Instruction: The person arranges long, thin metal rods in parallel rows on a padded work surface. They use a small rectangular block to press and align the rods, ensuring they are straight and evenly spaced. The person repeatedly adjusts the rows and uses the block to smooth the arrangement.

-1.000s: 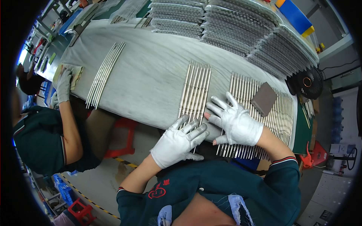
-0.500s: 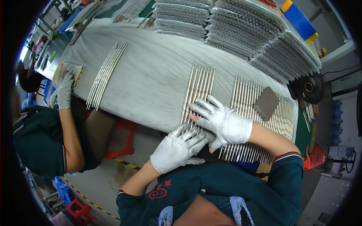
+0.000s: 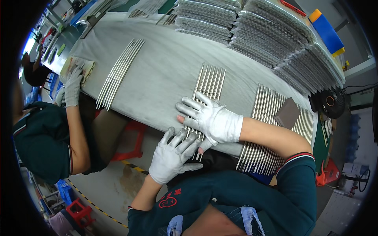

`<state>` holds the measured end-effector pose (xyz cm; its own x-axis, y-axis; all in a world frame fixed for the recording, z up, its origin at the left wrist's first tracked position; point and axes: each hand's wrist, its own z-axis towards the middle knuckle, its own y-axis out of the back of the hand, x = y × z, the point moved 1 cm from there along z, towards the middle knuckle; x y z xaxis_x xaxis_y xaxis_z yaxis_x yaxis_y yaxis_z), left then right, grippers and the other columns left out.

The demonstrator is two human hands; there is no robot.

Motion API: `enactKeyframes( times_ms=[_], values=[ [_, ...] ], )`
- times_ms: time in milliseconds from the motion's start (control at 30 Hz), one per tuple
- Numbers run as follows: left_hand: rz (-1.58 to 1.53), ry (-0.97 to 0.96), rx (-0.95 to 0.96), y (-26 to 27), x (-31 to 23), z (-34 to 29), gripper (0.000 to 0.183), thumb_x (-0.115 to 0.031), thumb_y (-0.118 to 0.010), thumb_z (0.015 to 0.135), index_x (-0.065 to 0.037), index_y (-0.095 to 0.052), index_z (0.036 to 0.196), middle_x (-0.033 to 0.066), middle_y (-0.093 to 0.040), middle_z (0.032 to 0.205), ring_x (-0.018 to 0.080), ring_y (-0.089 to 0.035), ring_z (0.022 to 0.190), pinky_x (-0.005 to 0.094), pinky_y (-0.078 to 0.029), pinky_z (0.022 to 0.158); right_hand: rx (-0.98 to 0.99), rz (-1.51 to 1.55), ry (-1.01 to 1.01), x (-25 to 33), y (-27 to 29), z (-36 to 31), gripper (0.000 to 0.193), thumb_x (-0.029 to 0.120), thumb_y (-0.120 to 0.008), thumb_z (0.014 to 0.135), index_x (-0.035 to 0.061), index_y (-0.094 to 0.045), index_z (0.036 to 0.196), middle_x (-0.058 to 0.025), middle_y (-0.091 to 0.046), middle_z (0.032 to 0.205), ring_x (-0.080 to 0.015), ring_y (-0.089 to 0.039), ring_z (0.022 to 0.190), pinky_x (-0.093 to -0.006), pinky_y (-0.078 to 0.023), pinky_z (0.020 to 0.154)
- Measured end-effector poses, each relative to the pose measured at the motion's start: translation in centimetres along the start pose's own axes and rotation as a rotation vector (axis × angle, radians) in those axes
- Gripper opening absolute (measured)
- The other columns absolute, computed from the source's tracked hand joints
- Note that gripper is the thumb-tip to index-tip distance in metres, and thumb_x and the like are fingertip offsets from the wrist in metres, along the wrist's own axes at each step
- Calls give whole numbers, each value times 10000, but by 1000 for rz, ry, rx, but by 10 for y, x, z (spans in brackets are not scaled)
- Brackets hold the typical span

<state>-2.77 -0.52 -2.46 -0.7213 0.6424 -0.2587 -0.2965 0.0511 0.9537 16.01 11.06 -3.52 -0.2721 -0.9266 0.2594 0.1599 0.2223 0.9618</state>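
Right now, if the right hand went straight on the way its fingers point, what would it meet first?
Beyond the metal rods under it, the right hand would cross bare cloth, then probably meet the separate group of rods farther left. Depth is unclear here, so it might pass above them.

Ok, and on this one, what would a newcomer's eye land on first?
Probably the two white-gloved hands at the centre: the right hand spread over the middle group of metal rods, the left hand by that group's near end. Next might come the tall stacks of plastic-wrapped packs along the table's far side, and the dark block on the wider rod group at right.
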Motion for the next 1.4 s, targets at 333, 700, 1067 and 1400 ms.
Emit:
enactKeyframes(
  times_ms=[333, 700, 1067, 1400],
  values=[
    [-39, -169, 50, -7, -21, 16, 516, -522, -710, 846, -146, -686, 1198, 9, -645, 1281, 248, -597, 1200, 579, -424, 1073, 83, 12, -105, 11, 10, -54, 1113, 810, -624, 697, 50, -466, 1495, -235, -328, 1603, -420, -276, 1503, -604, -175, 1217],
    [-11, -190, 104, -5, -21, 14, 438, -491, -689, 870, -224, -684, 1217, 11, -611, 1369, 265, -560, 1276, 616, -386, 1085, 34, 47, -112, 14, 13, -53, 1019, 754, -615, 768, 24, -489, 1468, -255, -346, 1585, -432, -298, 1488, -585, -194, 1220],
    [15, -45, 28, 7, 5, -4, 792, -607, -779, 673, -199, -604, 1329, 71, -631, 1300, 318, -591, 1219, 609, -380, 1070, -227, 114, -450, -101, 38, 23, 784, 672, -345, 1009, 123, -356, 1569, -137, -298, 1647, -384, -249, 1522, -535, -231, 1235],
    [93, 64, 45, 16, 20, -2, 971, -629, -806, 508, -117, -591, 1304, 89, -617, 1293, 295, -578, 1207, 570, -385, 1088, -282, 655, -553, -125, 38, 19, 667, 555, -394, 1063, 35, -528, 1458, -131, -563, 1477, -253, -491, 1400, -330, -328, 1192]
  ],
)
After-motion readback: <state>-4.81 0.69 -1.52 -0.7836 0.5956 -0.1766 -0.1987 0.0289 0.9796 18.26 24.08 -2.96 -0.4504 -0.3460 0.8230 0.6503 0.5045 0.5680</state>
